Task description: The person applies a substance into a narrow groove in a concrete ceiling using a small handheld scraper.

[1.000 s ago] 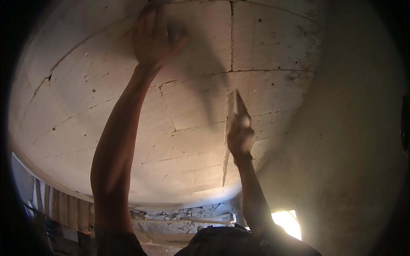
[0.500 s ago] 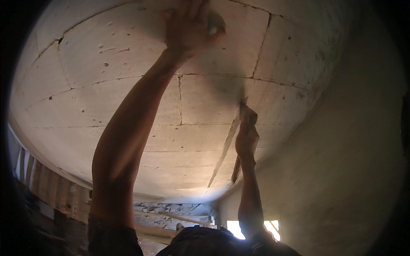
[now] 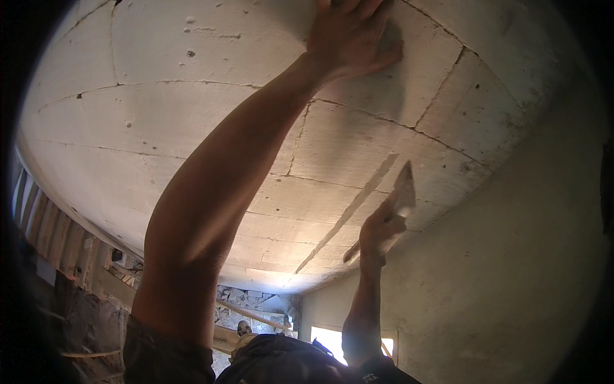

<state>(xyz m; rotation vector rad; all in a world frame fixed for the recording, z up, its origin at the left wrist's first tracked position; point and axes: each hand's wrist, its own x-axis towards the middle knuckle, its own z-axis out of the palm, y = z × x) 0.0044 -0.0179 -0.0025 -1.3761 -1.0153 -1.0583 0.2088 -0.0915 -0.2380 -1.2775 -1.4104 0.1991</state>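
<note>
Overhead against the block ceiling (image 3: 192, 115), left hand (image 3: 348, 38) pressed flat, fingers spread, holding nothing, right hand (image 3: 377, 230) lower, clenched around a putty knife (image 3: 404, 189), blade tilted near the ceiling beside the plastered wall (image 3: 511, 269).

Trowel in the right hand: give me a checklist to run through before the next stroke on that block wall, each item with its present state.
1. Right hand closed on the trowel, fingers wrapped round the handle: ok.
2. Trowel blade up near the block wall; contact with the surface: cannot tell.
3. Left hand spread flat on the block wall above, arm stretched: ok as a brace.
4. Mortar on the blade: cannot tell, the blade is seen edge-on.
5. Joints between the blocks: dark open lines show, not ok if they should be filled.
6. Footing below: cannot tell, hidden under the body.
</note>
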